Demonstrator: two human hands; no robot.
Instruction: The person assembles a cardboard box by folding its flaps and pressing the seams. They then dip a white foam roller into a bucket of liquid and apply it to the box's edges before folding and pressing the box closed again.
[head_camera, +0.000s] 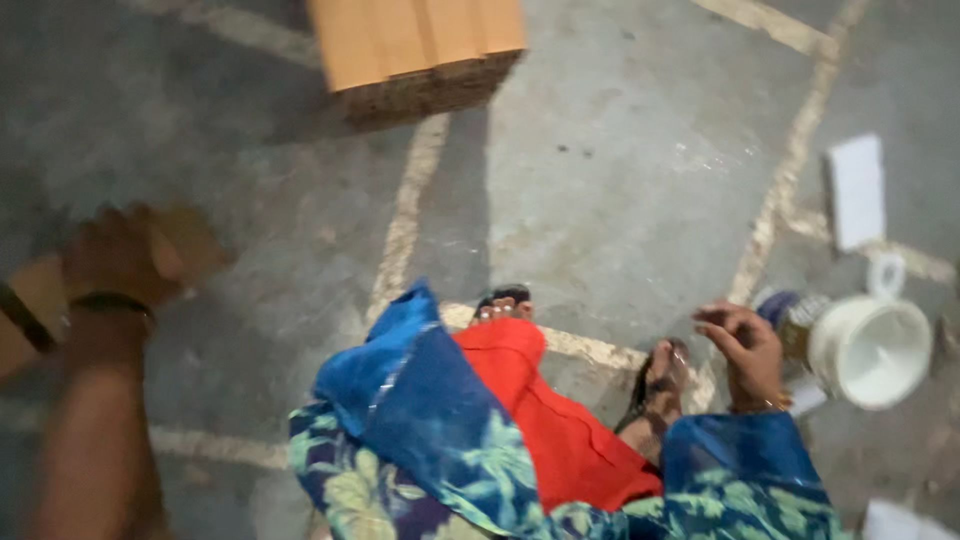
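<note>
Head view: your left hand (125, 255) is blurred at far left, fingers curled together around something tan, too smeared to name. Your right hand (745, 350), fingers loosely apart and holding nothing, hovers just left of a white mug (872, 345), whose inside shows only white. A jar (790, 318) sits between them. A cardboard box (415, 45) lies far, top centre.
</note>
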